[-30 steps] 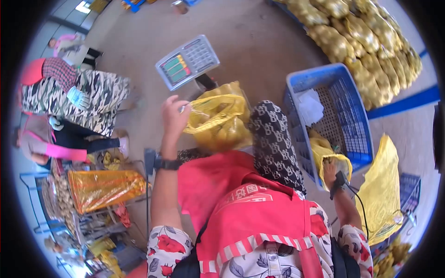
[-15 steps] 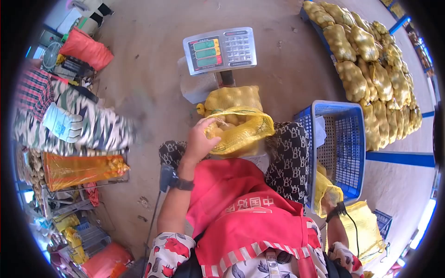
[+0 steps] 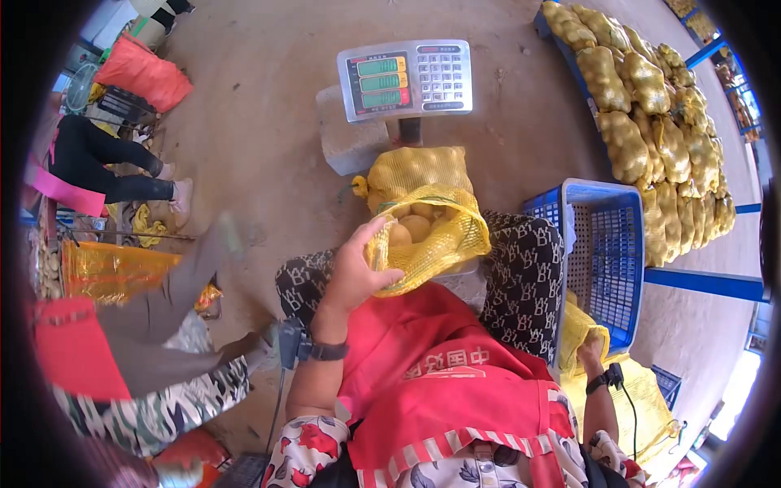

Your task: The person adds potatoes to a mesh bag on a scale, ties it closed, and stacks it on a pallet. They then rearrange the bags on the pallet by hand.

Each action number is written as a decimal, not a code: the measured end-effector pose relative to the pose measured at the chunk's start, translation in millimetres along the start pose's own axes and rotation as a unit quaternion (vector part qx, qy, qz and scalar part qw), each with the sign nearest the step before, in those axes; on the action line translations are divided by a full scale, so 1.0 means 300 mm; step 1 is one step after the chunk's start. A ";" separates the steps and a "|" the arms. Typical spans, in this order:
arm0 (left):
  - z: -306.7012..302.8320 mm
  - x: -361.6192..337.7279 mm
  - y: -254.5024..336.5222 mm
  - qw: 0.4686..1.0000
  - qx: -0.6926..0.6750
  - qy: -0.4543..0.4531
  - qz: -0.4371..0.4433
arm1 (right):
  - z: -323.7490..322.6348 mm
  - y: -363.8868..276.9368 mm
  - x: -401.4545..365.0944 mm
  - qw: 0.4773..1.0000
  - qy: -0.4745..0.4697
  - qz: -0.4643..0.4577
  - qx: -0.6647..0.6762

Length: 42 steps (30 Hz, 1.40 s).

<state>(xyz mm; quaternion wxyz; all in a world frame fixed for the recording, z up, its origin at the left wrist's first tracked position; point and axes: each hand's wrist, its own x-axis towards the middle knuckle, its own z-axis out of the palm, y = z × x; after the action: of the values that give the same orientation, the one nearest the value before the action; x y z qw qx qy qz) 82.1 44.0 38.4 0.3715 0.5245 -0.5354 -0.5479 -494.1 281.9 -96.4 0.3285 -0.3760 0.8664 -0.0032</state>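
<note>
My left hand [image 3: 356, 264] grips the rim of an open yellow mesh bag [image 3: 439, 252], its thumb and fingers at the near left edge. Several potatoes [image 3: 416, 226] show inside the bag's mouth. Right behind it a filled, tied mesh bag [image 3: 419, 172] stands below the scale's display [image 3: 407, 80]. Down at my right side, my right hand [image 3: 592, 351] is at the mouth of a yellow mesh sack [image 3: 576, 329], beside the blue crate. Its fingers are hidden by the mesh, so what they hold cannot be made out.
A blue plastic crate [image 3: 614, 272] stands at my right. Behind it, filled mesh bags [image 3: 643, 81] are stacked on a blue frame. A concrete block [image 3: 346, 134] sits by the scale's post. At left are a co-worker in a grey top [image 3: 154, 342] and a person in black trousers [image 3: 106, 154].
The co-worker in camouflage trousers has moved toward the lower left, and a person in black trousers now shows behind. My left hand stays on the bag; my right hand has shifted slightly within the view.
</note>
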 end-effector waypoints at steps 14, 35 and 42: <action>0.064 0.074 -0.022 0.999 -0.020 -0.035 0.005 | 0.102 0.125 0.062 0.887 -0.001 0.001 0.461; 0.083 -0.026 -0.011 0.984 0.165 0.059 -0.015 | 0.200 0.163 0.227 0.949 0.200 -0.134 0.205; 0.074 -0.042 0.016 0.999 0.019 0.025 -0.024 | -0.253 -0.151 -0.290 0.925 0.028 0.022 0.377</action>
<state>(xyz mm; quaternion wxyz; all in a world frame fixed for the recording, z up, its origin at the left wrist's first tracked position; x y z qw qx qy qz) 62.0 59.8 42.7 0.3618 0.5577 -0.5231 -0.5333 -464.5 287.9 24.0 0.4221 -0.2051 0.8179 -0.3329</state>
